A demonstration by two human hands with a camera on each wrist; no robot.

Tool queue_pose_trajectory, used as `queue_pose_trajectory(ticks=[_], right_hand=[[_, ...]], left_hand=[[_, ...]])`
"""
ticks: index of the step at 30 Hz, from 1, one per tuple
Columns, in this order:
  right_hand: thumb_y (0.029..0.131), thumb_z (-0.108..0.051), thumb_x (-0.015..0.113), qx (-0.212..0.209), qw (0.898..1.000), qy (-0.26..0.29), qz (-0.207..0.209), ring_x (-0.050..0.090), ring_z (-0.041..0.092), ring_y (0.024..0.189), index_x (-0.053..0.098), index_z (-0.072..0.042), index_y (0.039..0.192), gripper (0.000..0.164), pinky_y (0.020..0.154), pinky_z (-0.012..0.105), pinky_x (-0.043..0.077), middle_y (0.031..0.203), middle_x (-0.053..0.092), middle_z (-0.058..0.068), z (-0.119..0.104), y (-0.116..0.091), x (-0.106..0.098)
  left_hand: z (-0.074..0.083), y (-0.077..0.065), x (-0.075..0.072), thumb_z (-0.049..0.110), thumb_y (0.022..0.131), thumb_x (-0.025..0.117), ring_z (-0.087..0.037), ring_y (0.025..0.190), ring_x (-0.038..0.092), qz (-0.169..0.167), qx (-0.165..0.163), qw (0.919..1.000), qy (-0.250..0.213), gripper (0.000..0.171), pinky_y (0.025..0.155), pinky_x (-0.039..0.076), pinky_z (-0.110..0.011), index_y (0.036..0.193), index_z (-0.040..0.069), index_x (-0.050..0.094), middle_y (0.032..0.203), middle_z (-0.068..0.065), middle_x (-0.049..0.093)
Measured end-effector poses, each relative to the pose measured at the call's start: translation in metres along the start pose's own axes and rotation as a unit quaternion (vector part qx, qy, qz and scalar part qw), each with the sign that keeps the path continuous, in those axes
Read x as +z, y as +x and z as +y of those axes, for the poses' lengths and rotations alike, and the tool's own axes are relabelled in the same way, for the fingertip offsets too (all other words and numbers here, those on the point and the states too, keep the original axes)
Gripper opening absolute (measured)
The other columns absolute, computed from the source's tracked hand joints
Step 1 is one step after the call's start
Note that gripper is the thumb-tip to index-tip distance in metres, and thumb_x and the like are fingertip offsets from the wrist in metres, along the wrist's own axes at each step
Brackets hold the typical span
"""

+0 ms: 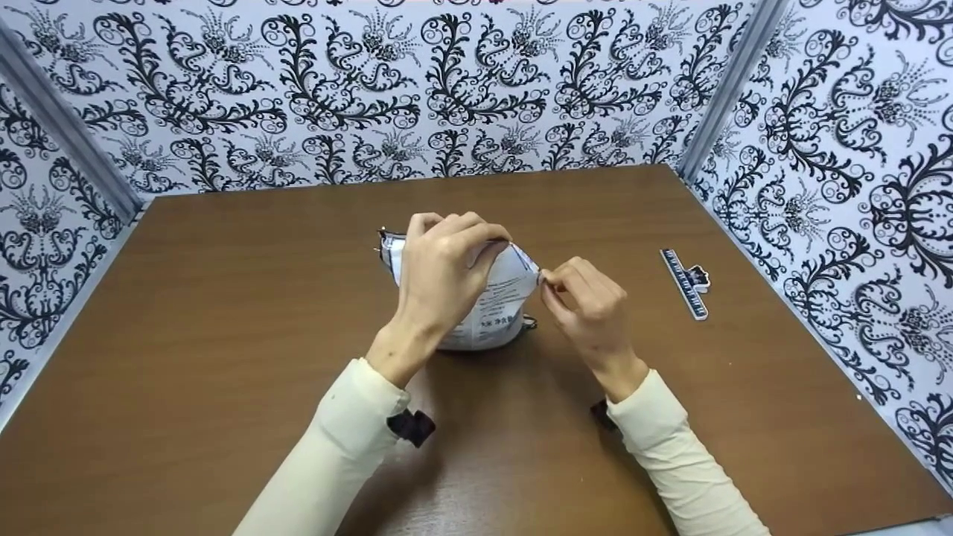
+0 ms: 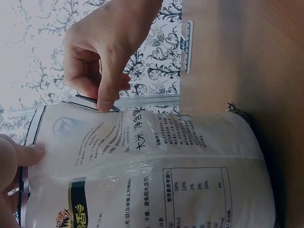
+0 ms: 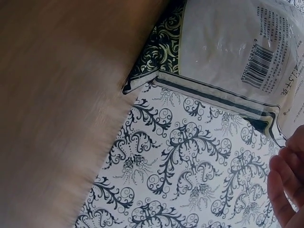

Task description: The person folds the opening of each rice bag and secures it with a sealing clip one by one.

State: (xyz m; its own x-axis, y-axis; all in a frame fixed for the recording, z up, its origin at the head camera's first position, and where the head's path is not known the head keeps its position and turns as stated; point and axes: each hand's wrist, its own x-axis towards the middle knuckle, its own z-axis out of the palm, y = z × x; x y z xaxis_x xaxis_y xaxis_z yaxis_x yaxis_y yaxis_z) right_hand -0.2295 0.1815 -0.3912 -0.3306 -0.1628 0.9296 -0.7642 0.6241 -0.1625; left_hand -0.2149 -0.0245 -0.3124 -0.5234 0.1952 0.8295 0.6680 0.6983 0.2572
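A white plastic rice bag point(image 1: 491, 305) with printed text stands on the table in the head view. My left hand point(image 1: 447, 260) grips its top edge, with the thumb point(image 2: 28, 154) against the printed side in the left wrist view. My right hand point(image 1: 592, 305) pinches the bag's upper right edge between thumb and index finger. Dark trim with a gold scroll pattern runs along the bag's side point(image 3: 166, 42) in the right wrist view, where the right fingers point(image 3: 289, 185) appear at the right border. Much of the bag's top is hidden behind the left hand.
A long clip point(image 1: 685, 286) with a patterned bar lies on the brown table point(image 1: 246, 313), right of the bag. Walls point(image 1: 461, 89) with black scroll patterns stand along the table's back and sides. Dark straps point(image 1: 411, 427) show at the cream sleeves.
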Motion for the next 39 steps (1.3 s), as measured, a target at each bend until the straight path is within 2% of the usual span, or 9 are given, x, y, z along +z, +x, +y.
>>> queue_pose_trajectory(ticks=[6,11,14,18,22,26,33,39], right_hand=[[0.087,0.002,0.077,0.069,0.996,0.054,-0.015,0.066,0.019,0.073,0.068,-0.002,0.084,0.011,0.075,0.017,0.053,0.079,0.066,0.009,-0.005,0.001,-0.001],[0.087,-0.007,0.083,0.105,0.988,0.109,-0.017,0.065,0.022,0.083,0.072,-0.002,0.095,0.015,0.080,0.023,0.052,0.089,0.068,0.010,-0.007,0.004,-0.003],[0.089,-0.006,0.080,0.113,0.984,0.137,-0.013,0.065,0.022,0.089,0.073,-0.003,0.102,0.014,0.084,0.024,0.052,0.094,0.069,0.012,-0.008,0.007,-0.003],[0.098,-0.005,0.066,0.145,0.972,0.184,-0.011,0.065,0.020,0.092,0.076,-0.006,0.108,0.014,0.087,0.022,0.051,0.098,0.071,0.013,-0.008,0.011,-0.003],[0.105,-0.007,0.054,0.192,0.950,0.244,-0.023,0.067,0.020,0.096,0.076,-0.005,0.111,0.023,0.090,0.025,0.054,0.102,0.072,0.013,-0.009,0.015,-0.002],[0.107,-0.005,0.051,0.219,0.932,0.287,-0.034,0.067,0.016,0.100,0.077,-0.001,0.110,0.026,0.090,0.028,0.055,0.103,0.072,0.015,-0.010,0.021,0.001],[0.104,-0.001,0.054,0.229,0.923,0.309,-0.031,0.068,0.014,0.099,0.077,0.005,0.105,0.023,0.088,0.024,0.055,0.100,0.072,0.008,-0.011,0.026,0.007],[0.102,-0.001,0.059,0.242,0.911,0.330,-0.045,0.066,0.016,0.096,0.077,0.005,0.105,0.019,0.080,0.022,0.054,0.102,0.072,0.003,-0.013,0.031,0.005]], left_hand=[[0.000,-0.001,0.000,0.019,0.095,0.075,-0.014,0.085,0.070,-0.009,0.008,0.9999,0.010,0.007,0.094,0.044,-0.038,0.098,0.017,0.081,0.091,0.005,0.078],[-0.001,-0.002,-0.003,0.021,0.097,0.072,-0.015,0.087,0.070,-0.021,0.004,0.9997,0.008,0.011,0.095,0.044,-0.038,0.102,0.017,0.080,0.093,0.005,0.078],[-0.001,-0.001,-0.004,0.024,0.098,0.069,-0.015,0.089,0.069,-0.028,0.001,0.9995,0.010,0.013,0.096,0.044,-0.039,0.103,0.017,0.079,0.095,0.005,0.077],[0.000,0.000,-0.003,0.031,0.101,0.066,-0.015,0.089,0.068,-0.032,-0.010,0.9994,0.002,0.020,0.096,0.043,-0.039,0.102,0.017,0.079,0.095,0.005,0.077],[0.002,0.000,-0.003,0.040,0.101,0.066,-0.016,0.087,0.067,-0.035,-0.020,0.9992,0.000,0.026,0.096,0.042,-0.039,0.100,0.017,0.079,0.093,0.004,0.077],[0.002,-0.001,-0.003,0.044,0.099,0.068,-0.017,0.088,0.067,-0.038,-0.022,0.9989,0.015,0.029,0.096,0.042,-0.040,0.099,0.017,0.078,0.093,0.004,0.077],[0.002,-0.001,-0.002,0.043,0.097,0.071,-0.017,0.087,0.067,-0.038,-0.027,0.9987,0.019,0.027,0.096,0.041,-0.041,0.099,0.017,0.078,0.094,0.004,0.077],[0.002,-0.002,-0.001,0.042,0.096,0.072,-0.017,0.087,0.067,-0.036,-0.030,0.9988,0.014,0.027,0.096,0.041,-0.041,0.099,0.016,0.078,0.093,0.004,0.077]])
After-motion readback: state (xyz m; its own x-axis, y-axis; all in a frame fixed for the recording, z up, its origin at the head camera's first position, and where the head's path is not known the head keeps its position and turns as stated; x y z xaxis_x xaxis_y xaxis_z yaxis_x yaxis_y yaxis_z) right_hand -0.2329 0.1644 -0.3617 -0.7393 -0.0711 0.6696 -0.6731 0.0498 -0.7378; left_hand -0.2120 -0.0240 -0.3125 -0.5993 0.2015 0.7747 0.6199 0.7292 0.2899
